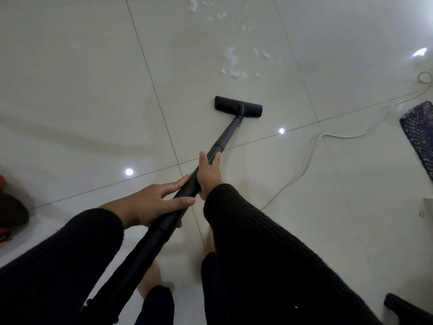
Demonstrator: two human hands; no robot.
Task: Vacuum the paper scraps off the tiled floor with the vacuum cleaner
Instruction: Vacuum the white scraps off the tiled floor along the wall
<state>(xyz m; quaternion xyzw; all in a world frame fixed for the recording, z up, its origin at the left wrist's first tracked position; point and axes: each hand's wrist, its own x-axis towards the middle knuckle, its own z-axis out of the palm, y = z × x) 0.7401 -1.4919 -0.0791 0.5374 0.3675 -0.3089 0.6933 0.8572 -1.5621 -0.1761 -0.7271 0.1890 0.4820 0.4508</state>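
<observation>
A black vacuum wand (225,139) runs from the lower left up to a flat black floor head (238,106) resting on the glossy cream tiled floor (93,78). My right hand (209,175) grips the wand higher up the tube. My left hand (154,202) wraps the tube just behind it, thumb and fingers partly spread around it. White paper scraps (234,64) lie a short way beyond the floor head, and more paper scraps (206,10) are scattered at the top edge.
A white power cord (311,146) snakes across the tiles on the right, coiling near the right edge. A dark speckled mat (419,132) lies at the right. A red and black object (9,209) sits at the left edge. My bare feet show below.
</observation>
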